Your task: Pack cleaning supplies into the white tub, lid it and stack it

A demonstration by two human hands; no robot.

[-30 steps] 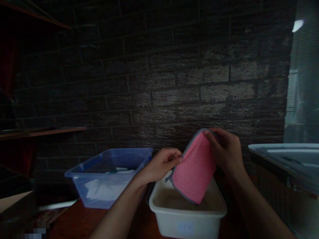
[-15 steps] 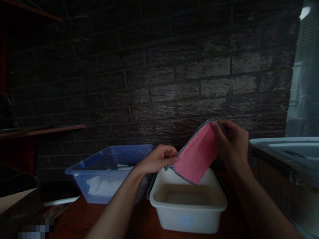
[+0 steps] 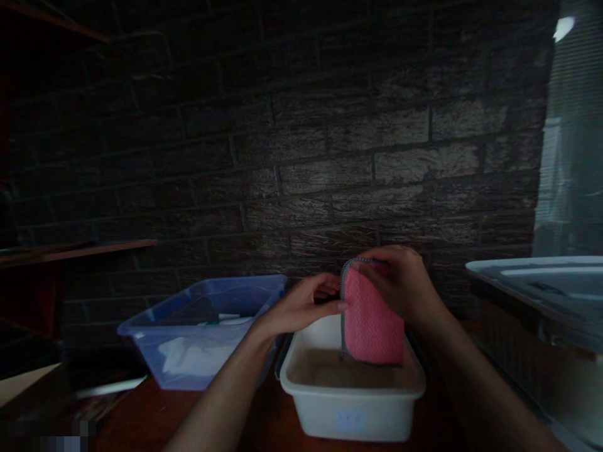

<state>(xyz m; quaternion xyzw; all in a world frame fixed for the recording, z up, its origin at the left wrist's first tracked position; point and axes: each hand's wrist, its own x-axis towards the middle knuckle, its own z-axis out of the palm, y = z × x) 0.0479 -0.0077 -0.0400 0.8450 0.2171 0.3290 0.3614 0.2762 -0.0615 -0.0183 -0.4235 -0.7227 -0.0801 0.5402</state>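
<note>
A: What's nearest?

B: White tub (image 3: 311, 411), mid desk (image 3: 155, 408), w/ a pale label (image 3: 349, 419) on its near side. Open top, prob. set in front so both hands reach over it easily.

A: & the pink cloth (image 3: 372, 320)?

B: Hanging over the tub, bottom edge around rim height; can't tell if it touches the inside. Checked trim runs along its top & L edge.

A: Who's got it?

B: R hand (image 3: 405, 276), closed on the top edge, thumb in front. Held high, prob. so the cloth drops flat, not bunched. L hand (image 3: 306, 304) is part open, thumb at the L trim, prob. to steady that side. Can't tell if it grips.

A: Farther out?

B: Blue bin (image 3: 151, 355) L of the tub, by the desk's L edge, w/ white stuff (image 3: 193, 358) inside. Looks parked aside, prob. for elbow room. Lidded bin (image 3: 518, 339) off to the R; its base is too dark to place re: the desk. Brick wall (image 3: 282, 169) behind it all.
</note>
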